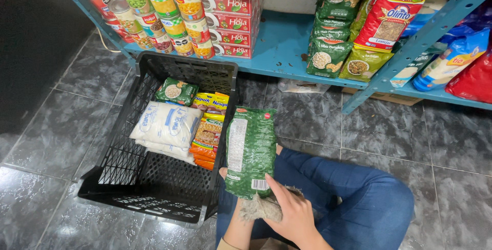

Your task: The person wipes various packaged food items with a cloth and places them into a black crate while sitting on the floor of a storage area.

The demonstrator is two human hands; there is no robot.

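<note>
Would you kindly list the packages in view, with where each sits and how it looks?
Green bag: held over the lap, back label white.
White sacks: stacked in the black crate.
Yellow and orange packets: crate, right side.
Cans: shelf, left, stacked, mixed colours.
Red boxes: beside the cans.
Green and red bags: shelf, right.

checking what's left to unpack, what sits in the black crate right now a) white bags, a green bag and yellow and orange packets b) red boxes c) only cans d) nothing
a: the black crate holds white bags, a small green bag and yellow and orange packets, while the cans and red boxes stand on the blue shelf.
</note>
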